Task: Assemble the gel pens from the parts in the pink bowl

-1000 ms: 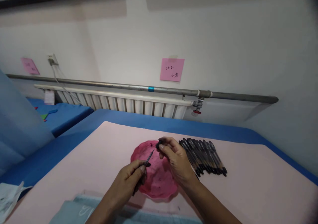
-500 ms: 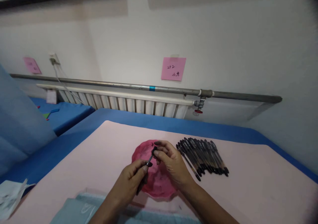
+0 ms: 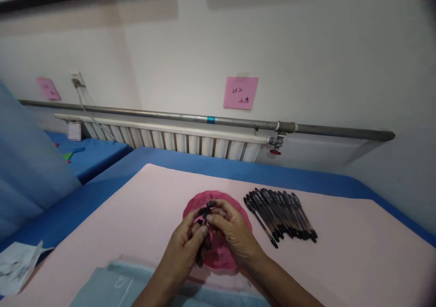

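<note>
Over a pink scalloped dish (image 3: 195,201), both my hands are closed on one dark pen (image 3: 207,210). My left hand (image 3: 184,243) grips its lower part between thumb and fingers. With thumb and fingertips, my right hand (image 3: 235,227) pinches the black upper end. Most of the pen is hidden by my fingers, and dark stains mark the fingertips. Small black bits or smudges show in the dish. Right of the dish, several black capped pens (image 3: 279,214) lie side by side in a slanted row.
A pink sheet (image 3: 340,248) covers the blue table (image 3: 146,155). Folded light-blue cloth (image 3: 102,284) lies at the near edge, and white paper (image 3: 17,264) at the left. Behind the table are a radiator (image 3: 180,142), a pipe (image 3: 163,114) and a red-handled valve (image 3: 275,152).
My hands have come closer together on the pen. The shaft that showed between them is now mostly covered. The view has shifted slightly.
</note>
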Demonstrator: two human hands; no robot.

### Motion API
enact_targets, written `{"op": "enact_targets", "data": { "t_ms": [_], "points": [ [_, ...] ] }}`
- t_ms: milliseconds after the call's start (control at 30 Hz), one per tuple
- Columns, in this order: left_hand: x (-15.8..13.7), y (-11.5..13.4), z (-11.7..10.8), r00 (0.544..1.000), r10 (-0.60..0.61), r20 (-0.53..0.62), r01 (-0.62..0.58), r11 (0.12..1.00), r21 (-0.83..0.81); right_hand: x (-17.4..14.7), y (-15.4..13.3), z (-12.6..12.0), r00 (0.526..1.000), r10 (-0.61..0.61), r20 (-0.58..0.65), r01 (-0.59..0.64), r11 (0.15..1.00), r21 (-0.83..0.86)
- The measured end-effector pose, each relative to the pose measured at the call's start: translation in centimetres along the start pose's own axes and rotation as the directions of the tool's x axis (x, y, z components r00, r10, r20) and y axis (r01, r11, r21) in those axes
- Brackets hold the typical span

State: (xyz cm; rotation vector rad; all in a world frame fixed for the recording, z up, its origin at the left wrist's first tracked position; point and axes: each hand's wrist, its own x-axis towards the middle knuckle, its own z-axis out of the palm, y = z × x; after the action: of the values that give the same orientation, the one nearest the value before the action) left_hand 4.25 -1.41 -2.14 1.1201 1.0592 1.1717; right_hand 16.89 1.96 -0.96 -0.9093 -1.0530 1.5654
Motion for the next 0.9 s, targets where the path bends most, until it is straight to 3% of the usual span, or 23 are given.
{"op": "enact_targets", "data": {
  "t_ms": [167,267,333,400,467,567,733,900],
  "points": [
    [0.1,0.2,-0.3,0.999,0.027,-0.03,-0.028,1.0,-0.004,0.0,-0.1,0.0,0.998,-0.05,0.043,0.054,0.993,-0.109],
    [0.6,1.0,-1.2,0.989,0.032,-0.145,-0.041,0.997,-0.062,0.4,-0.3,-0.3,0.987,-0.146,0.063,0.159,0.933,-0.322],
    [1.0,1.5,-1.9,0.965,0.004,-0.263,-0.035,0.993,-0.114,0.8,-0.5,-0.5,0.954,-0.264,0.143,0.298,0.77,-0.564],
    [1.3,1.8,-2.5,0.943,-0.028,-0.333,-0.033,0.983,-0.178,1.1,-0.3,-0.6,0.904,-0.297,0.307,0.42,0.489,-0.765],
    [1.4,2.0,-2.7,0.938,-0.041,-0.344,-0.038,0.975,-0.219,1.5,0.1,-0.6,0.864,-0.207,0.459,0.499,0.233,-0.835],
    [1.4,1.9,-2.5,0.947,-0.029,-0.321,-0.039,0.978,-0.204,1.7,1.2,-0.4,0.827,-0.074,0.557,0.561,0.037,-0.827],
    [1.2,1.9,-2.1,0.952,-0.045,-0.304,-0.022,0.976,-0.215,1.5,2.5,-0.4,0.867,-0.033,0.497,0.493,-0.096,-0.865],
    [1.3,2.5,-2.3,0.95,-0.161,-0.269,0.034,0.905,-0.423,1.5,2.7,-0.6,0.884,-0.056,0.465,0.459,-0.093,-0.884]
  ]
}}
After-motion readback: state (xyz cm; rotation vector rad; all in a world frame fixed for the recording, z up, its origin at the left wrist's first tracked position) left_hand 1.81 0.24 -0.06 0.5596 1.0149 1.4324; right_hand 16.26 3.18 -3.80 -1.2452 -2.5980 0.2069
